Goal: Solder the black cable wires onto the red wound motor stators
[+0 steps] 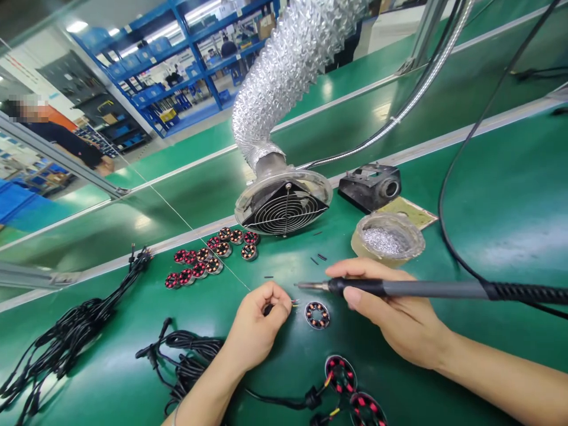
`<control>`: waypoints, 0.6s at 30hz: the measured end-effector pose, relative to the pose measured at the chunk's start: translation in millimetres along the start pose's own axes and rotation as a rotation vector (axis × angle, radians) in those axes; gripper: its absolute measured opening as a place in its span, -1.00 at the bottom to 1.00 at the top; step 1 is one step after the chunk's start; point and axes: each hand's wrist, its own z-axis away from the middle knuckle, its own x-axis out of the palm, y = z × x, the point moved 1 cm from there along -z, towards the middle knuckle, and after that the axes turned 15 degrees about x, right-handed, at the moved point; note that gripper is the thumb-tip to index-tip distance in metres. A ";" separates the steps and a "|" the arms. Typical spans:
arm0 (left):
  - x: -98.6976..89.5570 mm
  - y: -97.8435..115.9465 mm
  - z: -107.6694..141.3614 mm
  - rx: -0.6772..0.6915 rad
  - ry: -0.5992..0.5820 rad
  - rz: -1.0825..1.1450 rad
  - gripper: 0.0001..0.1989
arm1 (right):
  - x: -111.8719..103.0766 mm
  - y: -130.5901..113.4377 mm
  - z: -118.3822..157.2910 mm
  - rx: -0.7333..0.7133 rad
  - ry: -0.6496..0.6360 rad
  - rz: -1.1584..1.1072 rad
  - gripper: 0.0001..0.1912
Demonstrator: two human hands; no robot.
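L hand (260, 322), frame ctr, pinches wires (294, 303), prob. soft. R hand (410, 325), ctr-right, curls round soldering iron (402, 289), likely light, stiff, best held behind hot tip.

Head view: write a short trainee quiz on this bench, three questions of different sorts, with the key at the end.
1. Short answer: what tool does the right hand hold?
2. True or false: the ring of copper-coloured coils between the hands lies on the green worktop, gripped by neither hand.
3. Multiple choice: as pictured, where is the bowl relative to the fan grille?
A. To its left
B. To its right
C. Directly above it

Key: 1. A soldering iron. 2. True. 3. B.
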 end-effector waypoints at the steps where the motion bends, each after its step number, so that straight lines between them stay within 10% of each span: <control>1: 0.1 0.3 1.2 0.005 -0.008 0.003 -0.81 | 3.2 -0.4 -0.1 0.017 -0.019 0.003 -0.77; 18: -2.2 9.7 12.9 0.061 -0.195 -0.184 -0.79 | 32.7 0.2 -0.1 -0.229 -0.151 -0.020 -0.80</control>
